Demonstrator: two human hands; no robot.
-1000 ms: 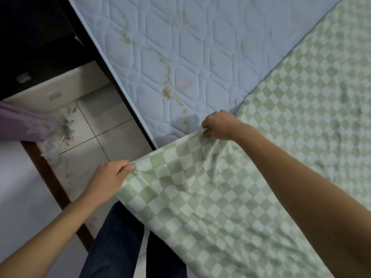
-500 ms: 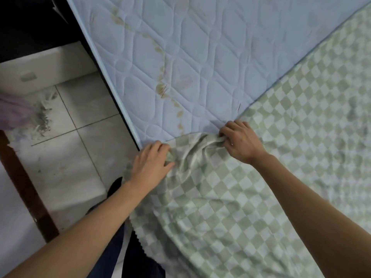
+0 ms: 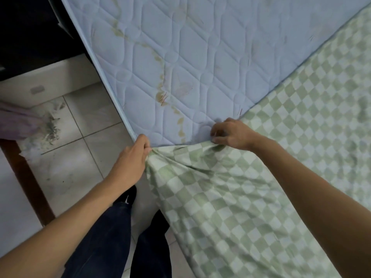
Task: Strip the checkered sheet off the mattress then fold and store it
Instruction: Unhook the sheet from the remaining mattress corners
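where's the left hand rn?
Head view, lower centre-left: the left hand pinches the checkered sheet at the mattress edge, left of the right hand, above the tiled floor.

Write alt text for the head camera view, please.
Two bare hands, left hand and right hand, grip the bunched edge of a green checkered sheet partly pulled off a stained, quilted blue mattress. A tiled floor lies at left.

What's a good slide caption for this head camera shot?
Both hands, left hand and right hand, grip the checkered sheet, part peeled off a stained quilted mattress.
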